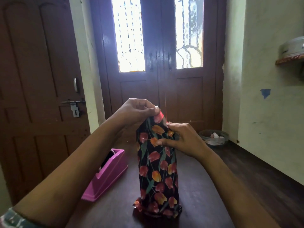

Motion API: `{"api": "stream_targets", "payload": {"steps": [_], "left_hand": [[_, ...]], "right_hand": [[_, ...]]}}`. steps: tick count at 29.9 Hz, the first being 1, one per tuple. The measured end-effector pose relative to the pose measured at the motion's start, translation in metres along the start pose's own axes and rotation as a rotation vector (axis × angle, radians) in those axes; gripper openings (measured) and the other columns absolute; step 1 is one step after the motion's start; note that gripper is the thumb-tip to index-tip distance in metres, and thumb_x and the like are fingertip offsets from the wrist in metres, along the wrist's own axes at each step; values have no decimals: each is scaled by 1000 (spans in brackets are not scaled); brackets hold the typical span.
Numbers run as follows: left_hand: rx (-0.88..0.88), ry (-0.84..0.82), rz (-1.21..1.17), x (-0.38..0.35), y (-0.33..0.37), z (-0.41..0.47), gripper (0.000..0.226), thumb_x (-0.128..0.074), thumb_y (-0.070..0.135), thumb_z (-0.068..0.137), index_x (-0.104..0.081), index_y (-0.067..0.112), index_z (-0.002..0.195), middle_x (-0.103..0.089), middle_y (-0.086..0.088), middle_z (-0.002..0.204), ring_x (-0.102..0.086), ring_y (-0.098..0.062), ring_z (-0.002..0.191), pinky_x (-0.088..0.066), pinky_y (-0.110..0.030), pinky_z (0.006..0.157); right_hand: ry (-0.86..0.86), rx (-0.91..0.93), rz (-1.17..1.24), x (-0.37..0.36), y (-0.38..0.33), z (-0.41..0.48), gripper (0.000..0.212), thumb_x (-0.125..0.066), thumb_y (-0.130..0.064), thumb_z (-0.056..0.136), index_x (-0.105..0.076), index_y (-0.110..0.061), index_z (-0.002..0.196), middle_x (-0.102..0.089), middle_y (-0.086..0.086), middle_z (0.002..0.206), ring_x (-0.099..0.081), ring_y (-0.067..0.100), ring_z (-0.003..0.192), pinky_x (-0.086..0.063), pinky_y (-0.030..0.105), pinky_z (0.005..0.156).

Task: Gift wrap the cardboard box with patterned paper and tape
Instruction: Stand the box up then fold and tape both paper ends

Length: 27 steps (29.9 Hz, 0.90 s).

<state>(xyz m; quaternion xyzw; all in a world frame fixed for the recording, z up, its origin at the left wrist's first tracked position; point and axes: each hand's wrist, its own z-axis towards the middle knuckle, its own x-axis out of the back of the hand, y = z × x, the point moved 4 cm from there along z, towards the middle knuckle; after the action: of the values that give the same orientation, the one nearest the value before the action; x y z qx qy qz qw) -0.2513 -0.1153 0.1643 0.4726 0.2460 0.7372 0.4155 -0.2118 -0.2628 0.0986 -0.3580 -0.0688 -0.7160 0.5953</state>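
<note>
Cardboard box [158,171] stands upright on end, centre of the dark table [207,195], fully covered by patterned paper [162,163], black with red and orange tulips; no bare cardboard shows. Paper is crumpled and flared at the bottom edge where it meets the table.

Left hand [138,109] is at the top of the box, fingers curled, thumb and fingertips pinching the top flap of paper [158,118], which sticks up to a point. A small white bit shows at the fingertips; cannot tell what it is.

Right hand [182,139] grips the upper right side of the box, thumb pressed flat across the near face and the other fingers curled around the right edge and the top fold.

Pink tape dispenser [108,173] sits on the table just left of the box, not touching it, with neither hand on it.

Far side: brown double door [158,89] with two lit glass panes, another brown door [41,79] on the left. On the floor far right, a round basin [213,136] holding scraps. A wall shelf [290,59] at right carries a metal vessel.
</note>
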Motion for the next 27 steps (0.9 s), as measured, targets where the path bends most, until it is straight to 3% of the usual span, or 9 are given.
{"api": "stream_targets", "payload": {"steps": [4, 8, 12, 15, 17, 19, 21, 27], "left_hand": [[-38, 203, -67, -7, -3, 2, 15, -66, 20, 85, -66, 8, 76, -66, 0, 75, -63, -11, 73, -50, -21, 64], [-110, 381, -117, -17, -12, -2, 13, -63, 17, 88, -67, 11, 78, -67, 1, 71, -64, -7, 66, -52, -15, 57], [-158, 377, -142, -16, -15, -1, 3, -66, 16, 86, -67, 15, 83, -69, -3, 75, -68, -14, 71, -54, -23, 61], [-179, 327, -154, -11, -17, 1, 5, -69, 18, 83, -70, 13, 82, -72, -10, 80, -70, -25, 79, -57, -43, 77], [-178, 302, -145, -10, -17, -2, 6, -69, 20, 83, -70, 13, 82, -72, -10, 84, -69, -26, 84, -55, -47, 82], [-191, 265, -148, -10, -14, -4, 8, -68, 21, 83, -70, 13, 82, -71, -9, 86, -67, -26, 87, -55, -46, 82], [-204, 244, -141, -9, -12, -5, 9, -67, 21, 85, -70, 13, 83, -70, -7, 87, -67, -23, 87, -54, -40, 82], [-176, 134, -139, -4, -15, -8, 11, -62, 23, 88, -71, 15, 86, -71, -5, 87, -67, -18, 85, -53, -30, 76]], "right_hand": [[-31, -16, -9, -1, 4, 4, 39, -68, -42, 78, -66, -18, 109, -54, -32, 89, -56, -16, 78, -43, 2, 74], [-21, -13, -66, -3, 9, 5, 44, -68, -41, 78, -64, -17, 114, -61, -15, 99, -57, -3, 86, -45, 9, 78], [-47, -138, 63, -2, 12, 4, 56, -69, -49, 74, -58, -22, 122, -62, -16, 103, -60, -3, 92, -51, 19, 85], [-9, -257, 311, 6, 8, 4, 74, -68, -58, 69, -44, -26, 131, -56, -22, 108, -54, -10, 96, -47, 9, 80], [82, -271, 362, 10, 3, 7, 57, -68, -52, 67, -52, -28, 116, -59, -22, 101, -56, -12, 87, -45, 2, 69], [207, -249, 333, 11, -3, 11, 24, -70, -40, 73, -62, -29, 93, -65, -18, 87, -62, -7, 75, -48, 6, 64], [296, -243, 341, 11, -5, 12, 5, -67, -30, 80, -67, -26, 83, -67, -13, 78, -64, -4, 70, -49, 9, 62], [305, -332, 543, 13, -7, 15, 13, -59, -17, 88, -69, -16, 79, -66, -12, 60, -63, -1, 56, -47, 11, 52]]}}
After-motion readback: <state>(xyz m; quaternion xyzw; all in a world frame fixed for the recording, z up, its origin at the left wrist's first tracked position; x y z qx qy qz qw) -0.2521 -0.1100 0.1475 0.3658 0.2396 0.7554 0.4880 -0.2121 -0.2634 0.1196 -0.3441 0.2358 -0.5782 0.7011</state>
